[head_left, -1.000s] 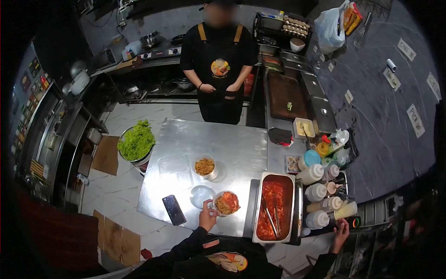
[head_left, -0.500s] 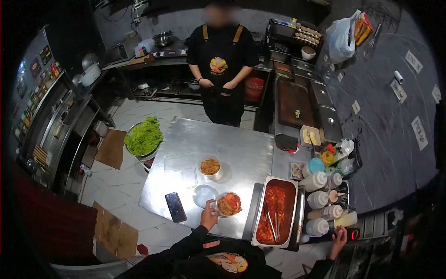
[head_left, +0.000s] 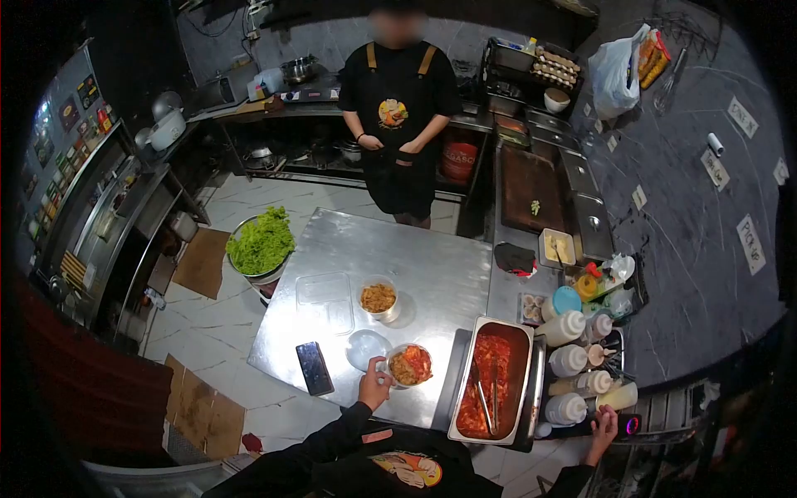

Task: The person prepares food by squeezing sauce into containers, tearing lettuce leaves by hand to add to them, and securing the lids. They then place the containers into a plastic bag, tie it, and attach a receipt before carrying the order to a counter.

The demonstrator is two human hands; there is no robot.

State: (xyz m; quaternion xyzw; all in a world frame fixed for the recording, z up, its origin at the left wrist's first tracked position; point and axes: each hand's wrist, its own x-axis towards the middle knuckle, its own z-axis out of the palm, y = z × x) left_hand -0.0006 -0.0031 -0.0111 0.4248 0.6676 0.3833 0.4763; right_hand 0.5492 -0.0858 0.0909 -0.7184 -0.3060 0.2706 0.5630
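My left hand (head_left: 375, 386) has its fingers curled against the left rim of a round clear container (head_left: 411, 366) with red and brown food. A clear round lid (head_left: 366, 349) lies just above that hand. At the lower right, my right hand (head_left: 604, 430) has loosely bent fingers, slightly apart, just below a pale yellow bottle (head_left: 618, 397); whether they touch is unclear. Between my hands stands a steel pan (head_left: 528, 365) of red food with tongs (head_left: 484, 398) in it. A second container (head_left: 378, 298) holds brown food farther up the steel table (head_left: 440, 249).
A phone (head_left: 314, 368) and a clear rectangular lid (head_left: 324, 303) lie on the table's left part. Lettuce (head_left: 261, 241) fills a pot beside it. Squeeze bottles (head_left: 568, 360) line the right counter. A person in a black apron (head_left: 398, 116) stands across the table.
The camera view has shifted slightly. My right hand is a little lower, away from the pale yellow bottle. My left hand stays at the container's rim.
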